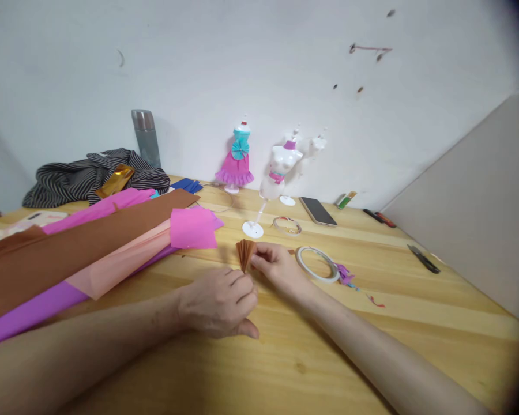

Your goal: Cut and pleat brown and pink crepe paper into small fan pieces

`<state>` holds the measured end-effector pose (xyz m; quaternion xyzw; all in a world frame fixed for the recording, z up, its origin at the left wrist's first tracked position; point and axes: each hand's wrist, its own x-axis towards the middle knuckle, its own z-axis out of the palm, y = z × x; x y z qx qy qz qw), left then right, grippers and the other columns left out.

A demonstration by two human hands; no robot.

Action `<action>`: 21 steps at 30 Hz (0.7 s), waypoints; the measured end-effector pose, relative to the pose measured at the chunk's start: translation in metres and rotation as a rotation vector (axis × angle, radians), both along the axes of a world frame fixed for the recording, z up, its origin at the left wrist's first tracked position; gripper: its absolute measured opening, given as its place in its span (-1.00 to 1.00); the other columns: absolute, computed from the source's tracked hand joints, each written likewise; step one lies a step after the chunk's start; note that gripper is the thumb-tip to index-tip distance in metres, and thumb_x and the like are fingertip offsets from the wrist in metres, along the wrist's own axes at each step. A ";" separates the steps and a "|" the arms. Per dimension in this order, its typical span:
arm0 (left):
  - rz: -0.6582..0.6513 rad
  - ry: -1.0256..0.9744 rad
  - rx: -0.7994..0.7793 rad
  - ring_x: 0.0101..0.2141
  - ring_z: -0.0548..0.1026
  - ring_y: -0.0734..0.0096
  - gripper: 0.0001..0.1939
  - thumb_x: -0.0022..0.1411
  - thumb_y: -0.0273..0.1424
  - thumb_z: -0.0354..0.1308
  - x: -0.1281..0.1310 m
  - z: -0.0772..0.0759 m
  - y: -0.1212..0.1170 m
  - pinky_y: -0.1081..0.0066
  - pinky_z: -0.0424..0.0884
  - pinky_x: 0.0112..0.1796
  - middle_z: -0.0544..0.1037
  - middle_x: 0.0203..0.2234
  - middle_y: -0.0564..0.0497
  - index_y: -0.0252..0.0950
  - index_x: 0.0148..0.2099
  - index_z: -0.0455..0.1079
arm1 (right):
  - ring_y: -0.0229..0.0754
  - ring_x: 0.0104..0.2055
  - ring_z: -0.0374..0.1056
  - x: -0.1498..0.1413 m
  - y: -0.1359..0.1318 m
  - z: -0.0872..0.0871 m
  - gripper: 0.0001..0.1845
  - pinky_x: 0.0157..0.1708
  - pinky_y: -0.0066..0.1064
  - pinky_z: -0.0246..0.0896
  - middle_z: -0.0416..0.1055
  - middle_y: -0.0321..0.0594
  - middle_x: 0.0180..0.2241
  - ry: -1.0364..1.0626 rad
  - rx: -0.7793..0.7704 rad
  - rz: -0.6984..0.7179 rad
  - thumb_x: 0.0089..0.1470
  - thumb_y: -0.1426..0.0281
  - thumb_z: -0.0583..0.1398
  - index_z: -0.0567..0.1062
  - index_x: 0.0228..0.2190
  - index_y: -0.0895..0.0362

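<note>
"Bare forearms [112, 328] seen nearest cam, over pale wood table [303, 369]. Pleated brown paper fan [244, 252]?"
"Held upright, edge pinched by R hand [279, 268]. L hand [220, 302] curled at narrow end, thumb out; grip can't be told."
"Obstructions?"
"L side covered by long brown paper sheet [90, 236]; white plastic mannequin [285, 157] stood behind, white ring-shaped tape roll [301, 262] set nr R wrist."

Wooden table [303, 369]: papers [125, 239], phone [318, 211], tape roll [300, 264], cutter [423, 259], striped cloth [86, 178].
</note>
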<state>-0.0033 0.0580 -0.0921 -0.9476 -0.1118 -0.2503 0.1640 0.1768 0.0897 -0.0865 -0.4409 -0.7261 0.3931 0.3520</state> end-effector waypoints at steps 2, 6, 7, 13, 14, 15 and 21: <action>0.000 -0.006 0.042 -0.48 0.33 0.30 -0.42 0.31 -0.04 -0.28 0.001 0.000 -0.001 0.32 0.29 -0.46 0.42 -0.47 -0.13 -0.41 -0.33 0.35 | -0.30 -0.50 0.16 0.000 0.000 -0.002 -0.89 -0.47 -0.46 0.09 0.29 -0.34 -0.58 0.027 0.020 -0.011 -0.05 0.44 0.10 0.40 -0.54 0.17; 0.008 -0.004 0.085 -0.48 0.32 0.31 -0.45 0.32 -0.07 -0.23 0.000 0.002 0.001 0.33 0.28 -0.47 0.42 -0.47 -0.14 -0.41 -0.34 0.36 | -0.29 -0.47 0.18 0.002 0.000 0.001 -0.86 -0.47 -0.46 0.09 0.33 -0.30 -0.53 0.048 0.057 -0.091 -0.02 0.38 0.13 0.46 -0.47 0.18; 0.007 0.002 0.087 -0.47 0.33 0.31 -0.46 0.32 -0.07 -0.22 0.000 0.003 0.001 0.33 0.28 -0.47 0.42 -0.47 -0.14 -0.42 -0.33 0.36 | -0.29 -0.48 0.17 0.003 0.001 0.003 -0.85 -0.48 -0.46 0.07 0.33 -0.30 -0.54 0.057 0.048 -0.102 -0.02 0.36 0.15 0.47 -0.46 0.18; -0.011 -0.015 0.077 -0.46 0.35 0.29 -0.47 0.31 -0.07 -0.20 0.000 0.001 0.002 0.31 0.28 -0.48 0.42 -0.46 -0.14 -0.43 -0.30 0.37 | -0.31 -0.51 0.19 0.009 0.000 0.016 -0.74 -0.54 -0.49 -0.01 0.35 -0.27 -0.54 0.321 -0.369 0.163 -0.05 0.22 0.24 0.48 -0.41 0.18; -0.030 -0.019 0.059 -0.47 0.34 0.30 -0.47 0.31 -0.07 -0.20 0.000 0.001 0.003 0.31 0.29 -0.47 0.42 -0.47 -0.13 -0.42 -0.31 0.37 | -0.32 -0.50 0.19 0.009 -0.001 0.018 -0.73 -0.56 -0.49 -0.03 0.38 -0.23 -0.49 0.373 -0.450 0.243 -0.08 0.22 0.26 0.49 -0.40 0.19; -0.055 -0.024 0.030 -0.47 0.35 0.31 -0.46 0.31 -0.06 -0.22 -0.001 0.001 0.003 0.31 0.29 -0.46 0.42 -0.48 -0.12 -0.40 -0.33 0.37 | -0.33 -0.50 0.18 0.009 -0.003 0.019 -0.72 -0.58 -0.50 -0.05 0.41 -0.20 -0.42 0.418 -0.513 0.313 -0.11 0.23 0.28 0.50 -0.39 0.19; -0.286 -0.091 -0.135 -0.41 0.39 0.29 -0.44 0.31 -0.04 -0.23 -0.004 0.006 0.001 0.31 0.34 -0.35 0.48 -0.43 -0.15 -0.42 -0.21 0.39 | -0.43 -0.57 0.06 0.008 -0.011 0.021 -0.48 -0.62 -0.52 -0.13 0.42 -0.23 -0.31 0.493 -0.698 0.514 -0.25 0.31 0.38 0.50 -0.16 0.14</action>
